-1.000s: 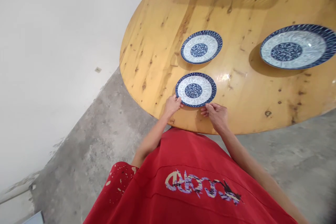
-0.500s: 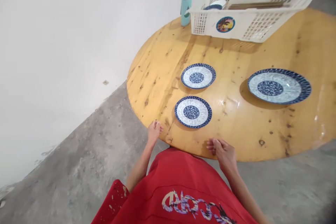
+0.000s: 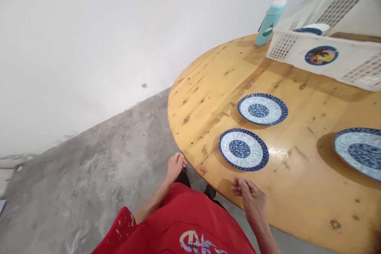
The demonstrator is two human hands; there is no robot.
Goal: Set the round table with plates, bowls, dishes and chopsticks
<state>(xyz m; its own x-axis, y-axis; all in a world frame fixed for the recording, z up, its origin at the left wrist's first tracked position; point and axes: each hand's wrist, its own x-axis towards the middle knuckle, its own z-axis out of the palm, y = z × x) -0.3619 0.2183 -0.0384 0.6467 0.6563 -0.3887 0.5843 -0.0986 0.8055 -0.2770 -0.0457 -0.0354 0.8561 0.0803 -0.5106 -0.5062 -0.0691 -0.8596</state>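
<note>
the left hand (image 3: 176, 166) and right hand (image 3: 251, 198) are loosely curled, nothing in them, both apart from the near plate (image 3: 244, 150). it lies flat on the table (image 3: 202, 115) beside a second plate (image 3: 262, 109), set fully inboard, probably for steady support.

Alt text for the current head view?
A person's left hand and right hand, loosely curled, are near the edge of a wooden table, apart from three blue-and-white plates, one cropped at right. Beyond stand a turquoise bottle and white basket.
</note>
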